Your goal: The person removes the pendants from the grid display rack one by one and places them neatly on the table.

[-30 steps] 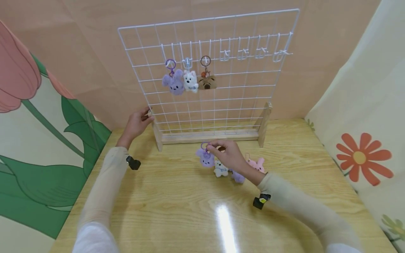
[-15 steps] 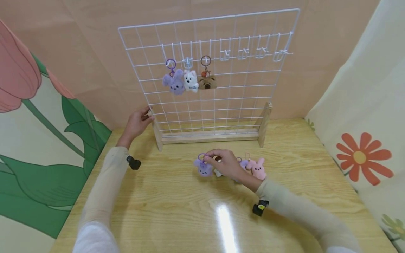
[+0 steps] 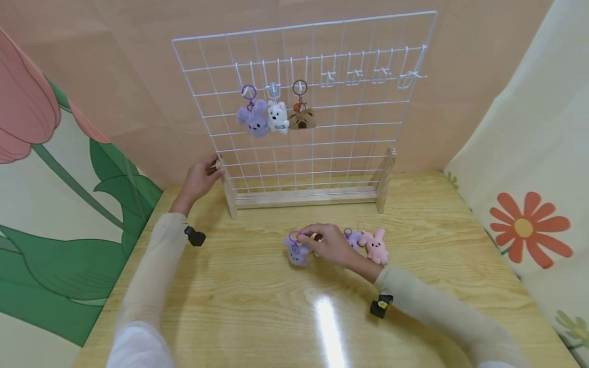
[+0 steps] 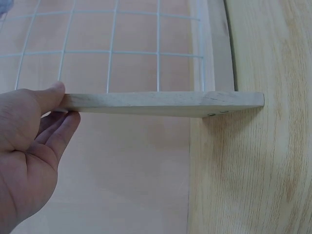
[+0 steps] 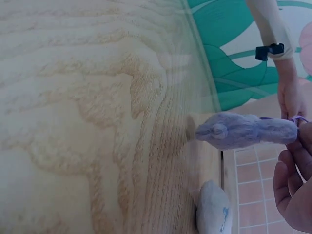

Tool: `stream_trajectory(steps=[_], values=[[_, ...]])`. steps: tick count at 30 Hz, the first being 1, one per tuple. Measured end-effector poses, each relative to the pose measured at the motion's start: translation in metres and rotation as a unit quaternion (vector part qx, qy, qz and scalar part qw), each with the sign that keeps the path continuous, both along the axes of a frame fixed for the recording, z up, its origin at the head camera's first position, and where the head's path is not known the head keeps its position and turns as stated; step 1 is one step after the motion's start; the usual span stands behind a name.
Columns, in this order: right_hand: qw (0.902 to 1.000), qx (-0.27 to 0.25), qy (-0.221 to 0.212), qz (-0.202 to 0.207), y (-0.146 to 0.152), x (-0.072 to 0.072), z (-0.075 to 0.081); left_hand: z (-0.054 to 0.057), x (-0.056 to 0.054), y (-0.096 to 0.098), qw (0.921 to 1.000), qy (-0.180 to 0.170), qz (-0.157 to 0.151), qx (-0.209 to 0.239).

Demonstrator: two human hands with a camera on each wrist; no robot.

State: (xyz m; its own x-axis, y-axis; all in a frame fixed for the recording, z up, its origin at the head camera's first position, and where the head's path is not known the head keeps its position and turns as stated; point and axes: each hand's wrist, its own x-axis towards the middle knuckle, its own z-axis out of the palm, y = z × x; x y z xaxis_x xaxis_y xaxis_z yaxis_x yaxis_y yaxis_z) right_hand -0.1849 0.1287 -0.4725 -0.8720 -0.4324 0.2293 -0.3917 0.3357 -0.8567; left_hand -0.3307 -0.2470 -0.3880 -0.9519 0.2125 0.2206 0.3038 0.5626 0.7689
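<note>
Peach backdrop (image 3: pixel 129 61), bench (image 3: pixel 248 306). Wire rack (image 3: pixel 313 145) bears three plush keychains (image 3: pixel 278 117). Left hand (image 3: pixel 201 179) gripping wooden upright (image 4: pixel 165 99); right hand (image 3: pixel 329 244) pinching lilac keychain (image 3: pixel 297 257).

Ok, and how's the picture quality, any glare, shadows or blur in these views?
Head view: a bright white glare streak on the table; left wrist view: fairly even light, with a brownish shadow beside the foot of the wooden upright; right wrist view: a cool, hazy cast, the purple plush looking soft.
</note>
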Motion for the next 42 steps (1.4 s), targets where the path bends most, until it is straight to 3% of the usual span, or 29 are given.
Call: stream_trajectory(steps=[12,26,42], values=[[0.9987,0.04,0.03,-0.012,0.006,-0.016,-0.002,-0.001,-0.001,0.0,0.9999,0.007,0.003,-0.007],[0.9957,0.065,0.052,-0.041,0.005,-0.038,-0.015,0.0,0.0,0.0,1.0,0.005,0.0,-0.003],[0.9959,0.079,0.029,-0.034,0.004,-0.05,-0.025,0.0,0.001,0.0,1.0,0.003,0.003,0.0]])
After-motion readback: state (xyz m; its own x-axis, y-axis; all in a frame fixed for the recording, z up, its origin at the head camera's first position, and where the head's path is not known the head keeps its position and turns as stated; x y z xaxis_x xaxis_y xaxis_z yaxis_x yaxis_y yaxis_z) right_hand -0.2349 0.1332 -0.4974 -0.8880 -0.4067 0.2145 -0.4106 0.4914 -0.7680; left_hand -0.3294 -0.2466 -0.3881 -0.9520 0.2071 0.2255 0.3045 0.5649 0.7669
